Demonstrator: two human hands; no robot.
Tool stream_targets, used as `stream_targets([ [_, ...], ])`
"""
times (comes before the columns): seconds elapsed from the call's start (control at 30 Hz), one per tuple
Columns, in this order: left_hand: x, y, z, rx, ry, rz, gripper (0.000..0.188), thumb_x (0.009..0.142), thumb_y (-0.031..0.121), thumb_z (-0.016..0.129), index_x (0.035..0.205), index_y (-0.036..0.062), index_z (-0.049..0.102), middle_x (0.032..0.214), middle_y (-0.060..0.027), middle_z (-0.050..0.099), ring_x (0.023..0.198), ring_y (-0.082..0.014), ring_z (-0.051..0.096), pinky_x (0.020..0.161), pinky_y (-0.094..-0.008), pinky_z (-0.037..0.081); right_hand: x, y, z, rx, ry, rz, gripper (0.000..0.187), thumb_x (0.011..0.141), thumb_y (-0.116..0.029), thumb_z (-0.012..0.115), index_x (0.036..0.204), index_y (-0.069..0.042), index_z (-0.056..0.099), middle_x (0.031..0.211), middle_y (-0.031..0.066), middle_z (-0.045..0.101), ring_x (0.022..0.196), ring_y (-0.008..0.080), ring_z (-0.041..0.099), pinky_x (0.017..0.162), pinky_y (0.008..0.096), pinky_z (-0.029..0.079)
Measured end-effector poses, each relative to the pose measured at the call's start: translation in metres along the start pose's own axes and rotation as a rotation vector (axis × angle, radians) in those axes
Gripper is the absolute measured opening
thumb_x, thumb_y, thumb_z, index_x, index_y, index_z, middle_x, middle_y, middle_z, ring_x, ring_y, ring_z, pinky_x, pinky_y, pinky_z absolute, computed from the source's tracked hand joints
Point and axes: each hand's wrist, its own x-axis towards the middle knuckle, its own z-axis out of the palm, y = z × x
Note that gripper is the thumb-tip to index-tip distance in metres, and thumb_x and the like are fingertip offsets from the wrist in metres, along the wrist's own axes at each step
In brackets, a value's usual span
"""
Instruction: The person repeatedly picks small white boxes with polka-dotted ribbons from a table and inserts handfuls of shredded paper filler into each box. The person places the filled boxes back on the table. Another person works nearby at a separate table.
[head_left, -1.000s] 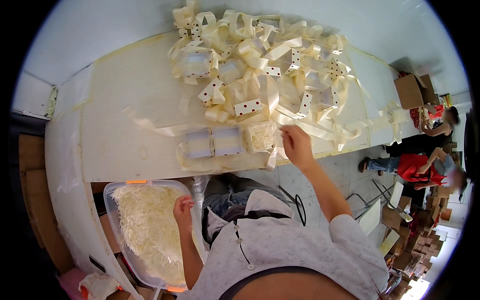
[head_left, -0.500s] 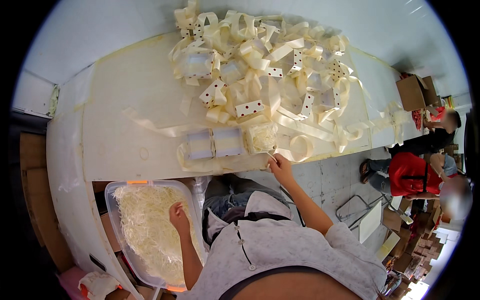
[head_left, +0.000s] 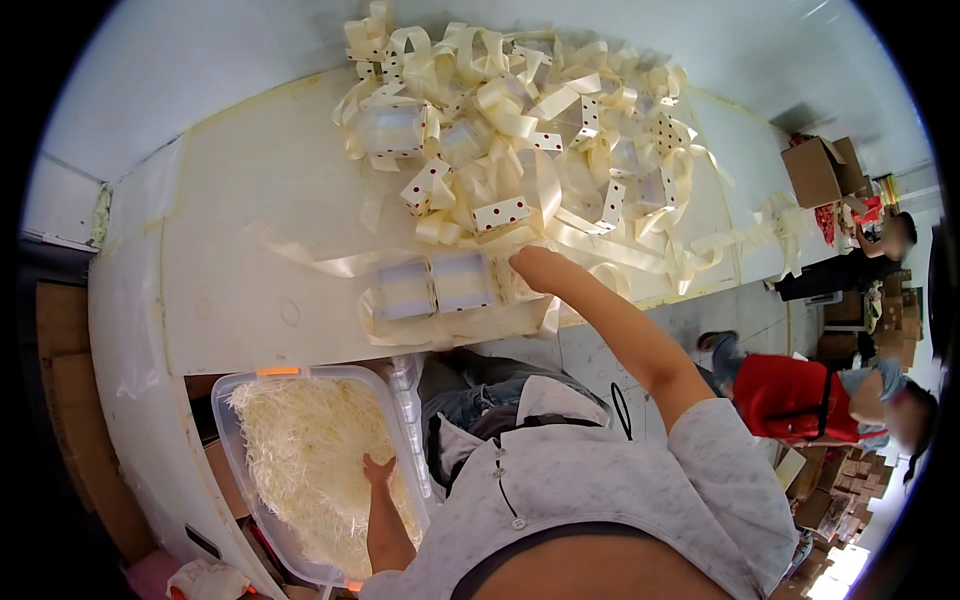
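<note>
Three small boxes stand in a row near the table's front edge. The left box [head_left: 403, 290] and the middle box [head_left: 461, 283] hold no shreds. Over the right-hand box [head_left: 506, 279] my right hand [head_left: 534, 268] presses down, covering most of it. Its fingers point down out of sight, so their grip is hidden. Down to the left, my left hand [head_left: 379, 470] rests at the surface of pale shredded paper [head_left: 310, 450] with its fingers apart. That paper fills a clear plastic bin [head_left: 224, 432] with orange latches. Cream ribbon [head_left: 340, 264] trails around the boxes.
Behind the row lies a heap of finished-looking dotted boxes [head_left: 500, 213] tangled in cream ribbon. The white table [head_left: 240, 230] runs to the wall. At right are a person in a red apron [head_left: 785, 395], another person in dark clothes [head_left: 840, 270] and an open carton [head_left: 812, 172].
My right hand has moved from the table's front edge onto the right-hand box. My left hand has come down slightly onto the shreds, its fingers spread. The person in red has shifted.
</note>
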Motion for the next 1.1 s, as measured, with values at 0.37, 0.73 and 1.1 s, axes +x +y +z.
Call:
stream_targets([
  [0.37,-0.012,-0.005,0.025,-0.004,-0.169,0.082,0.044,0.074,0.016,0.055,0.113,-0.0021,0.046,0.104,-0.0225,0.055,0.098,-0.0334,0.053,0.083,-0.0371,0.043,-0.048,-0.005,-0.017,0.006,0.121,-0.309,0.013,0.070,-0.015,0.061,0.077,-0.006,0.055,0.079,0.0099,0.056,0.075,0.0286,0.055,0.065,0.0363,0.044],
  [0.73,-0.030,-0.012,-0.031,-0.211,0.125,0.241,0.027,0.074,0.006,0.053,0.101,0.0017,0.053,0.092,-0.0172,0.059,0.087,-0.0315,0.057,0.074,-0.0359,0.045,-0.025,0.012,-0.024,0.174,0.235,-0.281,0.006,0.070,-0.008,0.058,0.071,-0.002,0.056,0.074,0.0137,0.056,0.074,0.0309,0.057,0.064,0.0380,0.046],
  [1.1,-0.046,0.028,-0.076,-0.373,0.498,0.270,0.026,0.073,0.013,0.059,0.095,-0.0008,0.055,0.084,-0.0168,0.060,0.076,-0.0300,0.057,0.069,-0.0369,0.045,0.008,0.023,0.029,-0.015,0.250,-0.319,0.011,0.067,-0.002,0.050,0.077,-0.004,0.053,0.081,0.0145,0.056,0.081,0.0323,0.054,0.070,0.0407,0.045],
])
